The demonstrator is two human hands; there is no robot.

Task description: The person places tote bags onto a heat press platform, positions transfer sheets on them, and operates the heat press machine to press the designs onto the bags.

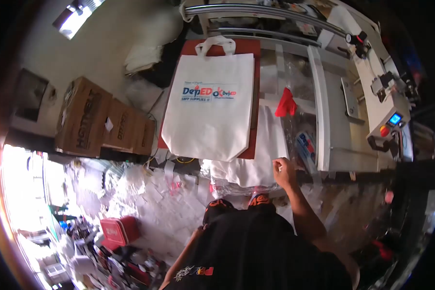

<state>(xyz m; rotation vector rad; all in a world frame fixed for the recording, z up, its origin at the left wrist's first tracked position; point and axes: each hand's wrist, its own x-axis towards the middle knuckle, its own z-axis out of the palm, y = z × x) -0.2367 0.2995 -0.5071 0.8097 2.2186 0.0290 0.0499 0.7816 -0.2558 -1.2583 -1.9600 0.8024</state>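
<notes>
A white tote bag (212, 121) with a blue and red "DepED" print lies flat on a red-brown board (256, 96), its handles toward the back. Under and beside the board, more white fabric (268, 145), possibly further bags, hangs toward the front edge. My right hand (285, 174) is at the right edge of that fabric with its fingers curled; whether they pinch the cloth is hidden. Low by my left thigh, my left hand (198, 232) shows only in part, its fingers hidden against my dark clothing.
At right stands a machine (394, 116) with a lit display and a red knob; metal rails (266, 10) cross the back. A red cloth (286, 103) lies right of the board. Cardboard boxes (84, 116) stand at left, and a red cooler (119, 230) sits on the plastic-littered floor.
</notes>
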